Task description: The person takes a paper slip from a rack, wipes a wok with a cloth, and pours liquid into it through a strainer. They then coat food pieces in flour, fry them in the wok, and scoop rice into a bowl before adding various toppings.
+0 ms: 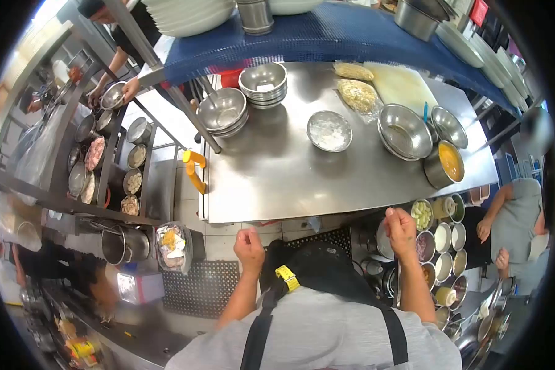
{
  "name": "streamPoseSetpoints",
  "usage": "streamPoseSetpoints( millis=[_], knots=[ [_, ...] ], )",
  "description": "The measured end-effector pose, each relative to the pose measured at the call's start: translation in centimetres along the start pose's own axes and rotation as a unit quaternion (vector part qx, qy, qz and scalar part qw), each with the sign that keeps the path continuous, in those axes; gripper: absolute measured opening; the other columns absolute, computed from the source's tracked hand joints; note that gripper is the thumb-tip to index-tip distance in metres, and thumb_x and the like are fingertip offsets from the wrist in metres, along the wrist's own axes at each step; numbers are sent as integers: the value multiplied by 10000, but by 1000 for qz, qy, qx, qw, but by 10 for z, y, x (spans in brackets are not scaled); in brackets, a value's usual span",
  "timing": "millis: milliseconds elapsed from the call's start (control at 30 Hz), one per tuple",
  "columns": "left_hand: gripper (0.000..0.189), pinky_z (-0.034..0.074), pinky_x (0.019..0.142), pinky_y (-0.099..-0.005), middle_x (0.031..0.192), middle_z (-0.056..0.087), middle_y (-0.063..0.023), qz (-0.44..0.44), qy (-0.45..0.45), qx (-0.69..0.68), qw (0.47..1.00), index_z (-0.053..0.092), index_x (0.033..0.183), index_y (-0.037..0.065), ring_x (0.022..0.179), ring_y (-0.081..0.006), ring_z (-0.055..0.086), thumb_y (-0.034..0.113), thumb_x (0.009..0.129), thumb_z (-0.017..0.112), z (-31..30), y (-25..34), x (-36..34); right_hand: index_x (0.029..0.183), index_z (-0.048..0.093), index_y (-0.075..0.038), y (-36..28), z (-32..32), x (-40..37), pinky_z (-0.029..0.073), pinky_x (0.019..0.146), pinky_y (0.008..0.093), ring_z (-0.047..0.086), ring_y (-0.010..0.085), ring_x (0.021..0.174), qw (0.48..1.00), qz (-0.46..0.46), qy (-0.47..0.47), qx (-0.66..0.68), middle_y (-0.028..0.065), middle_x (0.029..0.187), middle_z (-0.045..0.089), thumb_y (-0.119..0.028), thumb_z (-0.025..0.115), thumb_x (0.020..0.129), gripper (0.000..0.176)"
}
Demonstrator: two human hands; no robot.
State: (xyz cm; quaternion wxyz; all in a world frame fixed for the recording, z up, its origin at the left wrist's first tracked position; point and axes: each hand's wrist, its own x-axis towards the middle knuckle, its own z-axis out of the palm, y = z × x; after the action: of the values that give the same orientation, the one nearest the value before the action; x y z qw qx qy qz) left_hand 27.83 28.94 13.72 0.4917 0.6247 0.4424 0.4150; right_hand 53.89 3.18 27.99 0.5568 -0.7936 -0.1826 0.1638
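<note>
My left hand (pixel 250 250) is curled closed in front of the near edge of the steel table (pixel 277 194), touching nothing that I can see. My right hand (pixel 401 233) is closed in a loose fist near the table's right front corner, beside the food containers. No object shows in either hand. On the table, a metal bowl with white powder (pixel 330 131) stands near the middle. Toward the right are a wide metal bowl (pixel 405 131) and a pot (pixel 436 174) with yellow-orange liquid.
Stacked metal bowls (pixel 263 83), bagged food (pixel 357 95) and a pale cutting board (pixel 404 86) lie farther back. A blue-covered shelf (pixel 327 31) overhangs the table. A waste bin (pixel 197 245) stands left. Co-workers are at the left and right (pixel 518 216).
</note>
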Motion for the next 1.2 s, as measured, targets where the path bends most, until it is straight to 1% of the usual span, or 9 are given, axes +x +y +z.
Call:
streamPoseSetpoints(
  millis=[133, 267, 667, 833, 900, 933, 1000, 1100, 1200],
  knots=[
    [238, 377, 521, -249, 640, 513, 12, -25, -2, -44, 999, 541, 796, 17, 590, -60, 442, 164, 978, 590, -2, 14, -10, 690, 585, -43, 14, 3, 24, 319, 450, 244, 430, 58, 473, 1000, 20, 11, -12, -25, 523, 486, -305, 585, 988, 397],
    [207, 372, 507, -242, 640, 519, 7, 26, -35, -99, 994, 551, 800, 17, 572, -56, 435, 132, 963, 606, -6, 44, 15, 674, 579, -48, 107, 19, 36, 320, 444, 253, 432, 64, 467, 999, 31, 40, 2, -24, 520, 481, -326, 583, 989, 420],
    [167, 501, 597, -331, 716, 646, -105, 314, -302, 139, 889, 625, 880, 44, 615, -229, 618, 204, 907, 661, 61, 77, 187, 704, 606, -58, 130, 101, -79, 321, 454, 253, 435, 76, 476, 970, 172, 172, 8, -15, 553, 513, -372, 577, 989, 425],
    [224, 501, 673, -406, 820, 665, -128, 241, -331, 162, 898, 634, 936, 91, 765, -296, 646, 313, 904, 647, 175, 46, 204, 706, 600, -60, 128, 121, -103, 335, 435, 249, 452, 80, 462, 961, 191, 168, 104, -3, 555, 522, -364, 593, 986, 413],
    [384, 497, 688, -445, 829, 664, -139, 44, -319, 147, 935, 604, 913, 62, 787, -309, 643, 425, 822, 692, 211, 66, 201, 704, 596, -54, 126, 122, -100, 396, 450, 257, 474, 93, 485, 973, 164, 142, 74, 9, 586, 541, -354, 617, 981, 408],
    [362, 511, 664, -442, 771, 672, -156, 75, -279, 103, 952, 589, 874, 39, 724, -301, 662, 380, 798, 684, 235, 44, 203, 704, 588, -54, 110, 122, -95, 397, 445, 259, 473, 94, 484, 974, 175, 129, 57, 11, 583, 534, -354, 616, 980, 408],
    [298, 519, 587, -414, 663, 656, -155, -153, -311, -67, 936, 572, 841, 29, 577, -265, 649, 309, 796, 663, 256, 40, 203, 707, 574, -54, 100, 117, -88, 395, 432, 262, 468, 94, 477, 976, 181, 118, 0, 12, 575, 518, -350, 616, 978, 404],
    [226, 519, 516, -358, 583, 632, -122, -61, -298, -52, 951, 556, 812, 32, 477, -207, 618, 239, 798, 645, 257, 9, 201, 724, 571, -55, 71, 110, -73, 374, 410, 263, 450, 96, 452, 982, 165, 90, -1, 2, 566, 497, -365, 610, 975, 401],
    [179, 514, 489, -320, 612, 639, -103, -117, -298, -84, 944, 537, 785, 39, 514, -171, 632, 194, 817, 622, 208, 0, 194, 727, 585, -63, 69, 108, -53, 356, 419, 257, 448, 89, 463, 985, 164, 32, -47, -2, 554, 500, -390, 605, 973, 410]
  ],
)
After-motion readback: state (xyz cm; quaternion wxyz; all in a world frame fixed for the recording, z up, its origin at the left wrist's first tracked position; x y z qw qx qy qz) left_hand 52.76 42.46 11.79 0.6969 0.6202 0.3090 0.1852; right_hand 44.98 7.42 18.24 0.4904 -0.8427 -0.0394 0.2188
